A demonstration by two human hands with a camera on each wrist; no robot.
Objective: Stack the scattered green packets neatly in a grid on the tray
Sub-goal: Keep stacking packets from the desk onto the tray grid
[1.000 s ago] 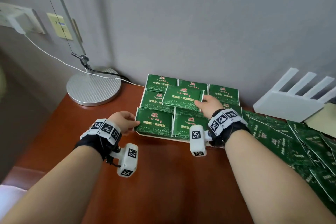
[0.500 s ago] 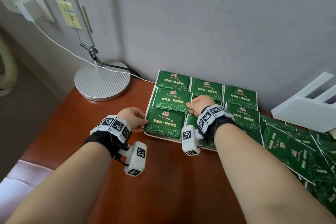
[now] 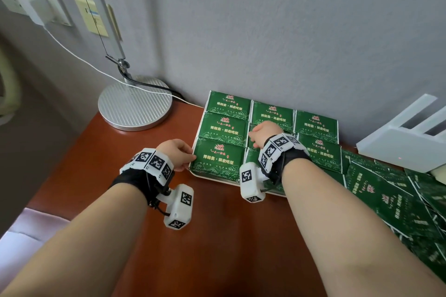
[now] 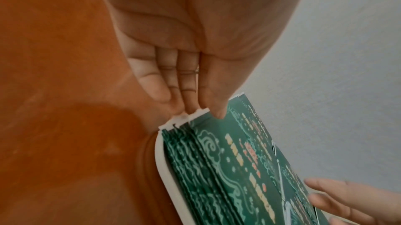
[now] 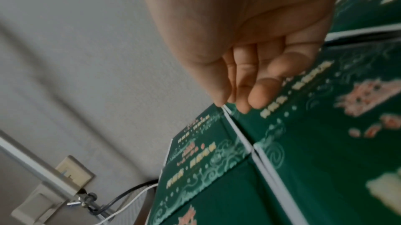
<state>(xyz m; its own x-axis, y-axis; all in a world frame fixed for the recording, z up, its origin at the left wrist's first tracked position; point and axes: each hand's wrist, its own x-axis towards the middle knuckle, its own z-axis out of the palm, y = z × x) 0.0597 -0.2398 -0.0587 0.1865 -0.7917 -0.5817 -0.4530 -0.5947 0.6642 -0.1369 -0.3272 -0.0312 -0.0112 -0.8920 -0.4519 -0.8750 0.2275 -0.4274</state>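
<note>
A white tray (image 3: 217, 179) against the wall holds green packets (image 3: 316, 125) in a three-by-three grid of stacks. My left hand (image 3: 190, 158) is at the tray's front-left corner. In the left wrist view its straight fingers (image 4: 187, 106) press the side of the front-left stack (image 4: 228, 168) and the thumb tip rests on top. My right hand (image 3: 252, 136) lies over the centre stack, loosely extended fingers (image 5: 258, 94) touching the top packet (image 5: 325, 125) near its left edge. Neither hand grips anything. The right wrist hides most of the centre cell.
A heap of loose green packets (image 3: 386, 195) covers the table on the right. A white router (image 3: 405, 144) stands behind it. A round lamp base (image 3: 135, 103) with cables sits left of the tray. Bare wooden table (image 3: 229, 236) lies in front.
The packet my right hand held askew over the middle now lies flat in the centre cell, and the hand has shifted left. My left hand stayed at the front-left corner.
</note>
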